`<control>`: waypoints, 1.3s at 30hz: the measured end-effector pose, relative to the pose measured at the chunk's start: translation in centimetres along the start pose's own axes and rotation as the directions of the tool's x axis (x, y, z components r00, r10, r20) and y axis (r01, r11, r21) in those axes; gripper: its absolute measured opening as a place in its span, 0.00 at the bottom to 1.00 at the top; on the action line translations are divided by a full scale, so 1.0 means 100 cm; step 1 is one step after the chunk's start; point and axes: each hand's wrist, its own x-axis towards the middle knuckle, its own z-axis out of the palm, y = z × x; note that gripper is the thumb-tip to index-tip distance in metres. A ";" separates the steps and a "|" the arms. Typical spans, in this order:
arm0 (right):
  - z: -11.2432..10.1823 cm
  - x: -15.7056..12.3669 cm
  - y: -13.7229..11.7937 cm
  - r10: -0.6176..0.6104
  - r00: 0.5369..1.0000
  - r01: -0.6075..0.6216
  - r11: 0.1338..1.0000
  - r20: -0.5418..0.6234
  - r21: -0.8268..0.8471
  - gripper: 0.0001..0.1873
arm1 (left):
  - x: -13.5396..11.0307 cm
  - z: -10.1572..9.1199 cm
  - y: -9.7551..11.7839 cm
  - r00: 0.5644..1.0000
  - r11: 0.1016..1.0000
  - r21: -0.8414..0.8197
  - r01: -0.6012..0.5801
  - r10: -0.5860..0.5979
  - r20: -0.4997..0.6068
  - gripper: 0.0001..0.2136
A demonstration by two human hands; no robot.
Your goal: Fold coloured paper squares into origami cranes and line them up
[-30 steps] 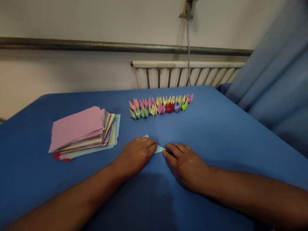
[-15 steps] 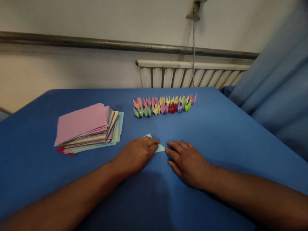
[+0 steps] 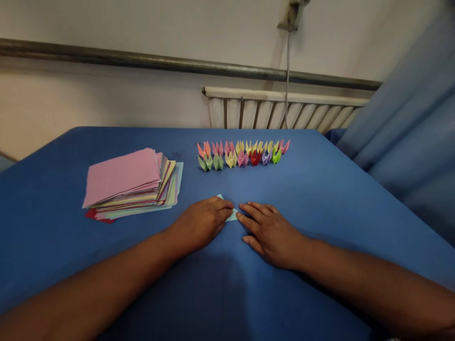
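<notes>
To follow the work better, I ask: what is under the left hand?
Pale-blue paper lies under the left hand: a small corner shows beyond its fingers, and another part shows toward the right hand. The middle is covered, so its whole outline cannot be seen.

Dim, uneven light, dark shadow on the near tabletop (image 3: 199, 293), soft detail, stretched edges.

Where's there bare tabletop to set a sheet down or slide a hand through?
Widest: the blue table between the paper cranes, right hand and curtain. A narrower strip separates the cranes from the left hand. Crowded: left, at the paper stack, and centre, where that hand covers much of the folded paper.
</notes>
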 end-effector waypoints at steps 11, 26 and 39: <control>-0.008 -0.009 -0.010 0.094 0.995 -0.095 0.995 -0.020 -0.040 0.22 | -0.013 0.005 -0.004 0.992 0.986 -0.156 0.062 -0.079 -0.101 0.12; 0.009 -0.009 -0.031 0.143 0.990 -0.143 0.989 0.008 0.018 0.35 | -0.021 0.004 0.002 0.993 0.992 -0.124 0.038 -0.051 -0.104 0.13; -0.011 0.037 -0.016 0.066 0.997 -0.061 0.992 -0.042 0.110 0.19 | -0.016 0.007 0.008 0.997 0.998 -0.037 0.053 -0.055 -0.063 0.12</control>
